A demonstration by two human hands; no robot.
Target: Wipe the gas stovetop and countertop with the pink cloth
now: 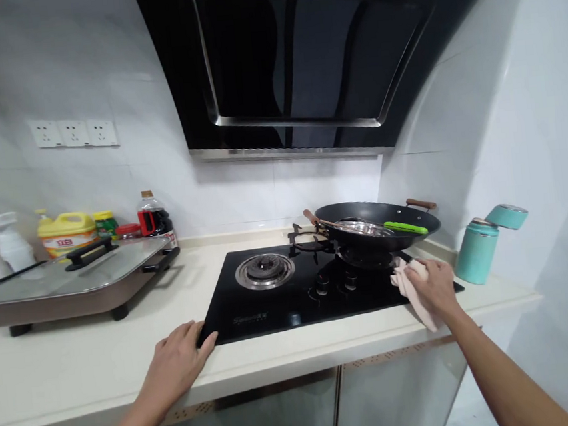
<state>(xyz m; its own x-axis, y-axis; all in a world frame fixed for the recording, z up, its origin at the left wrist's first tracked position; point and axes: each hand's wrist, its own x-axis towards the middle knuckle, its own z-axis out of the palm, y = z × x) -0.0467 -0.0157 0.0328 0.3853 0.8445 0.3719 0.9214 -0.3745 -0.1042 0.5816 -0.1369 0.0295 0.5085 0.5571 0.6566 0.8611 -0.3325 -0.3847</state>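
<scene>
A pale pink, thin-looking fabric cloth (415,298) is bunched in the right hand (436,285), at the front right of a flat black glass stovetop (283,310), with its loose end hanging toward the edge of a cream countertop (78,367). The cloth should be light, soft and limp, unbreakable, and best held by the gathered middle with the palm behind it; a loose corner would likely just fold. The right fingers are closed around it. The left hand (177,357) holds nothing loose: its thumb is spread from the fingers, touching the stovetop's front left corner. The smooth glass may be slippery if wet. Just behind the cloth sits a wide black wok with wooden handles (372,245), a lime-green handle (406,229) lying across it. Farther right stands a turquoise cylindrical flask (477,254), its lid tipped open
</scene>
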